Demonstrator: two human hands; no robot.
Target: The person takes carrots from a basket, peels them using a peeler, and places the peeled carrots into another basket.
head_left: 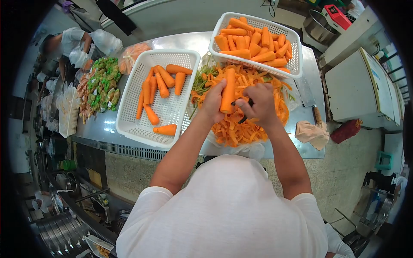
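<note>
Large knife [306, 93] lying near the right edge of the worktop [103, 125]; beige cloth [310, 134] at its near right corner. Green-and-brown packets [102, 81] heaped toward the left end. Beyond the right edge: white cabinet [355, 88], dark red bundle [346, 131], green stool [383, 160].

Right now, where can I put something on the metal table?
Bare metal tabletop shows below the lumpy green bags, beside the left white plastic basket, and between the orange peel pile and crumpled beige cloth. Under the left hand and right hand it's crowded.
</note>
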